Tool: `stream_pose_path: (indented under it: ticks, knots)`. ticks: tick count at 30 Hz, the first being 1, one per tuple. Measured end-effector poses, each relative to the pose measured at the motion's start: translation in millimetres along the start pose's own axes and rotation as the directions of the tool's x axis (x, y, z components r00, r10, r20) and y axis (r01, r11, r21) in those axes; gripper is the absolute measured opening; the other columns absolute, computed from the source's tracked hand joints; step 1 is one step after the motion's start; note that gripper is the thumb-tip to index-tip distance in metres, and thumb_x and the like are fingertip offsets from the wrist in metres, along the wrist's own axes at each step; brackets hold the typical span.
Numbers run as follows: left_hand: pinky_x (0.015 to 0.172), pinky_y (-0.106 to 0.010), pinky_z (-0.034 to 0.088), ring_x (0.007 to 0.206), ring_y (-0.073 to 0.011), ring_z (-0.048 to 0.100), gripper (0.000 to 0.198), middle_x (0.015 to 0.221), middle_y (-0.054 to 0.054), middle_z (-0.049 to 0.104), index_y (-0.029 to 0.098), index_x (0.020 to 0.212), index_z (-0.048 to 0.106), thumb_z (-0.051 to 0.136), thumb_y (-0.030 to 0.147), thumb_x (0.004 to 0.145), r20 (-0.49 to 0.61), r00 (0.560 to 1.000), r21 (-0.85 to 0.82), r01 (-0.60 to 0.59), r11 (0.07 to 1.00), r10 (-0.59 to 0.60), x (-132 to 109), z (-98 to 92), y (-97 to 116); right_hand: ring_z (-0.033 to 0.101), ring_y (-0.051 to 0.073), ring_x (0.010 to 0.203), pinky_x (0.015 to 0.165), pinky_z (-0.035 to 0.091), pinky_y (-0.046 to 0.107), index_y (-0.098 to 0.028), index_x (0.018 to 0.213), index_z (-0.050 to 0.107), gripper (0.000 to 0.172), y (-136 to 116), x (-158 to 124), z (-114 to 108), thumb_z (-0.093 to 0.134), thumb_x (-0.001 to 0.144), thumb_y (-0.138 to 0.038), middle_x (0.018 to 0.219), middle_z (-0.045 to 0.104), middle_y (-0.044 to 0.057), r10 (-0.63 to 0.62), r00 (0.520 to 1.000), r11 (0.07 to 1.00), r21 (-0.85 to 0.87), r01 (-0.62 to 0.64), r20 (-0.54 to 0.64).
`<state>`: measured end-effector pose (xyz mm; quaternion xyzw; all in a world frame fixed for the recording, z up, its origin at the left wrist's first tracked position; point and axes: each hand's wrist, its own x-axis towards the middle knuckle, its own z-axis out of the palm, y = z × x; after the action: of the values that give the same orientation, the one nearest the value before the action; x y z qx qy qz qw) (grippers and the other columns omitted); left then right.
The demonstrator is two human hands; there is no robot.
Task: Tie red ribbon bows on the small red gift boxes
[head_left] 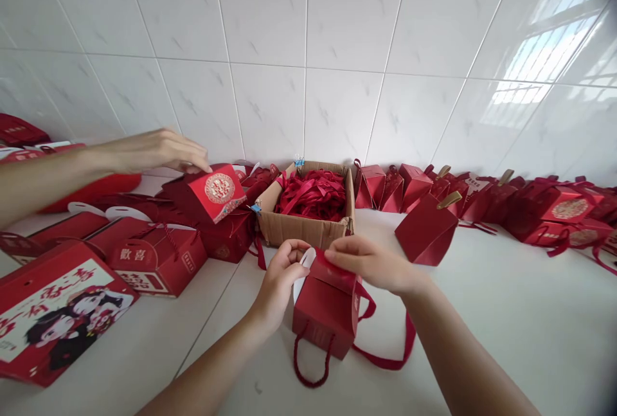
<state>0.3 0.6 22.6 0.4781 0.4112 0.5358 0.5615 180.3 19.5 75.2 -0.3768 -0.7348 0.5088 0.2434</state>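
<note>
In the middle of the table, both my hands are on a small red gift box [324,310]. It has a twisted rope handle [311,382] lying toward me and a white-backed rounded flap [304,271] at its left side. My left hand [284,278] has that flap between thumb and fingers. Over the far top panel, my right hand [369,263] has its fingers closed on the box's red edge; the fingertips are partly hidden. A dark red ribbon [385,361] trails from the right side of the box and loops on the table.
Beyond the box stands a cardboard carton [303,228] full of red ribbons [315,194]. Another person's hand [164,149] reaches in from the left to a red box [219,191]. More boxes [157,255] crowd the left; several [427,229] line the tiled wall on the right.
</note>
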Motion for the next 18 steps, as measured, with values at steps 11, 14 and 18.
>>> stream_pose_path:
  ticks: [11, 14, 18]
  knots:
    - [0.057, -0.022, 0.036, 0.062, -0.0107, 0.048, 0.028, 0.074, 0.002, 0.056, 0.018, 0.089, 0.052, 0.053, 0.017, 0.061, 0.0, 1.0, -0.045, 0.013, 0.999, -0.013, -3.9, 3.1, 3.4, 0.024, 0.009, 0.054, 0.048, 0.02, 0.024, -0.018, 0.065, 0.036, 0.036, 6.9, 5.5, 11.1, 0.043, 0.089, -0.045, 0.062, 0.03, -0.004, 0.065, 0.989, 0.992, -0.113, -0.051, 0.129]
    - [0.059, -0.023, 0.037, 0.064, -0.0112, 0.048, 0.028, 0.074, 0.002, 0.055, 0.018, 0.09, 0.052, 0.053, 0.016, 0.062, 0.008, 1.0, -0.03, 0.005, 1.0, -0.005, -4.4, 3.3, 3.0, 0.023, 0.009, 0.053, 0.048, 0.02, 0.024, -0.019, 0.066, 0.036, 0.035, 9.6, 7.7, 12.3, 0.042, 0.089, -0.043, 0.061, 0.029, -0.004, 0.05, 0.99, 0.994, -0.099, -0.037, 0.133]
    - [0.06, -0.023, 0.037, 0.066, -0.0119, 0.05, 0.031, 0.076, 0.001, 0.056, 0.02, 0.093, 0.05, 0.052, 0.016, 0.062, 0.022, 1.0, -0.019, 0.011, 1.0, -0.01, -4.5, 2.2, 0.3, 0.026, 0.008, 0.053, 0.047, 0.022, 0.023, -0.019, 0.066, 0.037, 0.034, 13.0, 11.9, 15.1, 0.043, 0.088, -0.043, 0.061, 0.03, -0.004, 0.05, 0.997, 0.994, -0.096, -0.044, 0.053]
